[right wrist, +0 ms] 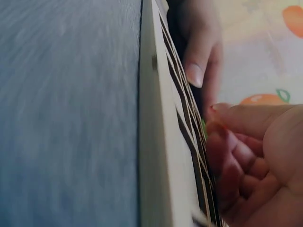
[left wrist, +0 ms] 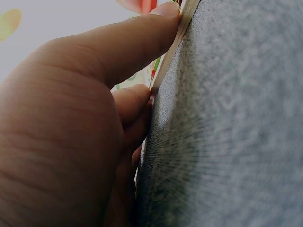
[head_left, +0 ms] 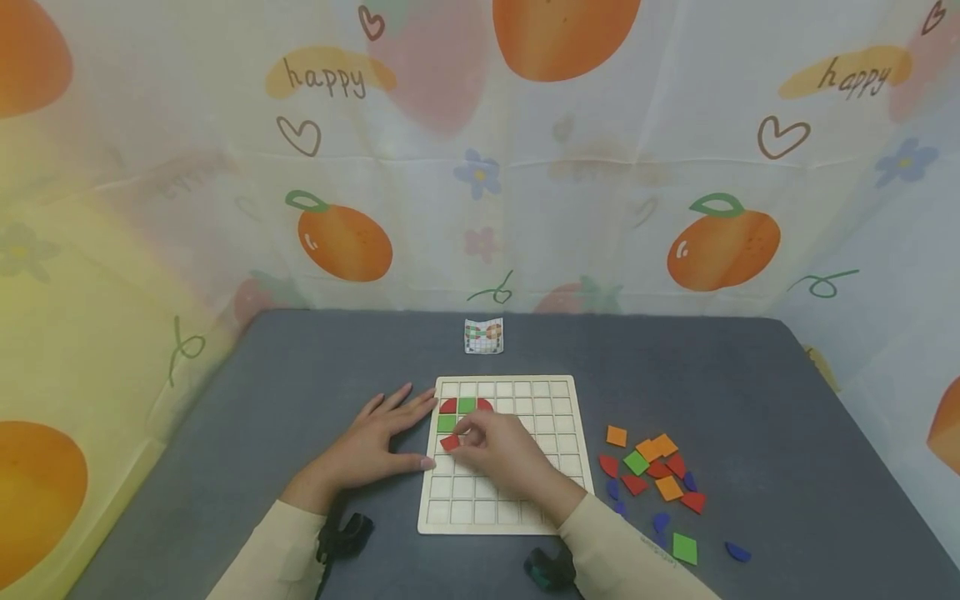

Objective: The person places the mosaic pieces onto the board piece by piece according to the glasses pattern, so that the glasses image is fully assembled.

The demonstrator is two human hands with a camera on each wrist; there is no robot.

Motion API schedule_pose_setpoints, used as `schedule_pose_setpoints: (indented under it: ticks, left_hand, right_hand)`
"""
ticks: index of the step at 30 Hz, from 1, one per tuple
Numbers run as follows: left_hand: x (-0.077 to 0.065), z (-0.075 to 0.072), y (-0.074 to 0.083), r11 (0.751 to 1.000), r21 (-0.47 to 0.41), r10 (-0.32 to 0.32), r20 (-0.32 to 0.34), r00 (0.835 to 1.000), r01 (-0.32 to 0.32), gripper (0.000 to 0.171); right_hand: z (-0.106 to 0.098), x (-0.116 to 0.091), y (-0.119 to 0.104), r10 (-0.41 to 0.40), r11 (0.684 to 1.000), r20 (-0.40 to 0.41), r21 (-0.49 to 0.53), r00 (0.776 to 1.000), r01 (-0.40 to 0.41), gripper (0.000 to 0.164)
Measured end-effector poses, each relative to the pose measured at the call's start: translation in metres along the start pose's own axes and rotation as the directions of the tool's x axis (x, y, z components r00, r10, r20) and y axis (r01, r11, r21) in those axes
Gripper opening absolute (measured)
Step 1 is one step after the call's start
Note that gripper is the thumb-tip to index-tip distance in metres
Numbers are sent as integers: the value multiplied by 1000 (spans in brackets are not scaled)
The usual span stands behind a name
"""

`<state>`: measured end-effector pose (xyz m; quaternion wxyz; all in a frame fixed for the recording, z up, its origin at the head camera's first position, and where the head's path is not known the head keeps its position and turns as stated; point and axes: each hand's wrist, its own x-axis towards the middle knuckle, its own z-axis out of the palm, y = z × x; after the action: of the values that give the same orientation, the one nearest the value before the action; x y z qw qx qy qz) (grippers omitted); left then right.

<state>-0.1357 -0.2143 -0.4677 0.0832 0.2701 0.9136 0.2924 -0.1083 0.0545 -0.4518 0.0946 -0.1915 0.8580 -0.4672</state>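
My right hand (head_left: 501, 452) pinches a red piece (head_left: 450, 442) between thumb and fingers, over the left part of a pale wooden grid board (head_left: 566, 479). In the right wrist view the other fingers of this right hand (right wrist: 260, 156) are curled. At the board's left edge, my left hand (head_left: 367, 450) rests with fingers spread, thumb and fingertips touching the rim. The left wrist view shows the left thumb (left wrist: 137, 42) against that edge. Near the board's top left lie a red rounded piece (head_left: 448, 406), a green square (head_left: 467, 405), another red piece (head_left: 485, 404) and a second green square (head_left: 447, 423).
Loose pieces lie right of the board: orange squares (head_left: 617, 436), red pieces (head_left: 693, 502), green squares (head_left: 684, 548) and blue rounded pieces (head_left: 738, 552). A small printed pattern card (head_left: 483, 337) lies beyond the board on the grey table (head_left: 360, 358). A patterned curtain (head_left: 525, 225) stands behind.
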Motion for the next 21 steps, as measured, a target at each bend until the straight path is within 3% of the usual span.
schedule_pose_setpoints:
  ticks: [10, 21]
  left_hand:
    - [1, 0, -1, 1000, -6, 4, 7, 1000, -4, 98]
    - [1, 0, -1, 1000, 2, 19, -7, 1000, -19, 95]
  right_hand:
    - [18, 8, -6, 3, 981, -60, -195, 998, -14, 18]
    - [18, 8, -8, -7, 977, -83, -212, 997, -11, 15]
